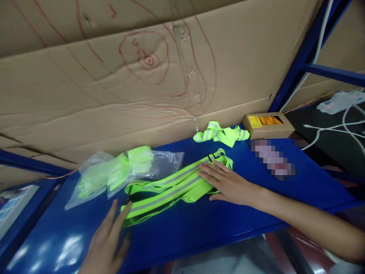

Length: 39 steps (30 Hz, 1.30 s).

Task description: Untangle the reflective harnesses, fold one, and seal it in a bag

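- The right hand (228, 183) is resting with fingers loosely spread on the reflective straps (168, 194), apparently steadying them.
- The left hand (103, 239) is holding its fingers apart beside the straps' left end; contact cannot be told.
- Plastic bags (168, 161) are lying beyond the left fingers, probably leaving handling room.

We seem to be in a workshop or warehouse bay; we cannot tell which. Beneath our right fingers (213, 172) runs a blue table (176, 238); beyond them, creased cardboard sheets (245, 57) marked with red rings (148, 60) stand upright; farther right of them, a blue metal frame (288, 88) rises beside a trailing white cable (321, 37).
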{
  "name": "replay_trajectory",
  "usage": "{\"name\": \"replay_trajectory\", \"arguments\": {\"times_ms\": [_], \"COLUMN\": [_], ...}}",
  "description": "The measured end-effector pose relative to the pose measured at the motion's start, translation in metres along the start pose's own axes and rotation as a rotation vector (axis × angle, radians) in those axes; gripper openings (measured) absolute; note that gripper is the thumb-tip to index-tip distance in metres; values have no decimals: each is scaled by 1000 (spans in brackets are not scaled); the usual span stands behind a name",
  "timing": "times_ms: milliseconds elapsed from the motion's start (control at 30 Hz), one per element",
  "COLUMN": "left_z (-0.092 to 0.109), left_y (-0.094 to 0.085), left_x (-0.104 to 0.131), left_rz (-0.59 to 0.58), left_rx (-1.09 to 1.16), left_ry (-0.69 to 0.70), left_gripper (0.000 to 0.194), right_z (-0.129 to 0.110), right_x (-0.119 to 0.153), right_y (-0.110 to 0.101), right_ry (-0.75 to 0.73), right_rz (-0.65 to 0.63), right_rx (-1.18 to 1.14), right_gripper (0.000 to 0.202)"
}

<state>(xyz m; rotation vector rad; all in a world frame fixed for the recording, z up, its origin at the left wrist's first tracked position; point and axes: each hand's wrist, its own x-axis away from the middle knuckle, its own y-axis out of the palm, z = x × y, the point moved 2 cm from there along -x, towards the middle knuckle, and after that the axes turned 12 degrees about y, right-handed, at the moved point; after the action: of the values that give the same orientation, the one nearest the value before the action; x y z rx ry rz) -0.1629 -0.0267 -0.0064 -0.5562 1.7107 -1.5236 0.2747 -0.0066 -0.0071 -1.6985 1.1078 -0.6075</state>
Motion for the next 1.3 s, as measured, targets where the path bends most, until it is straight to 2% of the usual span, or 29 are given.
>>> {"name": "replay_trajectory", "arguments": {"times_ms": [67, 133, 167, 267, 333, 433, 567, 700, 800, 933, 1033, 1100, 1167, 1300], "left_z": [9, 18, 22, 30, 33, 36, 39, 39, 30, 6, -6, -8, -7, -6], "left_y": [-10, -20, -24, -28, -26, -22, -18, -17, -16, -15, -13, -11, -9, -8], "left_x": [-5, -14, -20, -38, -47, -53, -50, -48, -53, -69, -82, -87, -87, -80], "left_rz": [1, 42, 80, 178, 220, 232, 227, 203, 58, -138, -218, -234, -236, -223], "left_rx": [89, 150, 155, 109, 67, 40, 61, 32, -3, -24, -17, -6, -6, -40], "left_ry": [-25, -41, -39, -17, -10, -26, -50, -20, 76, 175, 196, 195, 184, 171], "left_gripper": [88, 84, 81, 73, 70, 65, 63, 71, 85, 109, 112, 109, 106, 91], "right_z": [15, 38, 50, 84, 99, 109, 112, 106, 84, 34, 7, 4, 11, 34], "right_x": [16, 39, 52, 89, 104, 111, 106, 105, 96, 62, 35, 22, 15, 16], "right_y": [-20, -42, -53, -68, -68, -62, -60, -65, -62, -43, -26, -17, -12, -18], "right_ry": [3, 175, 262, 539, 639, 678, 677, 705, 636, 343, 133, 71, 56, 47], "right_rz": [52, 198, 331, 469, 478, 425, 383, 462, 493, 328, 217, 167, 132, 69], "right_rx": [-53, 66, 156, 404, 514, 597, 585, 484, 401, 290, 274, 277, 281, 274], "right_gripper": [93, 79, 70, 55, 50, 46, 50, 53, 58, 91, 102, 98, 94, 85]}}
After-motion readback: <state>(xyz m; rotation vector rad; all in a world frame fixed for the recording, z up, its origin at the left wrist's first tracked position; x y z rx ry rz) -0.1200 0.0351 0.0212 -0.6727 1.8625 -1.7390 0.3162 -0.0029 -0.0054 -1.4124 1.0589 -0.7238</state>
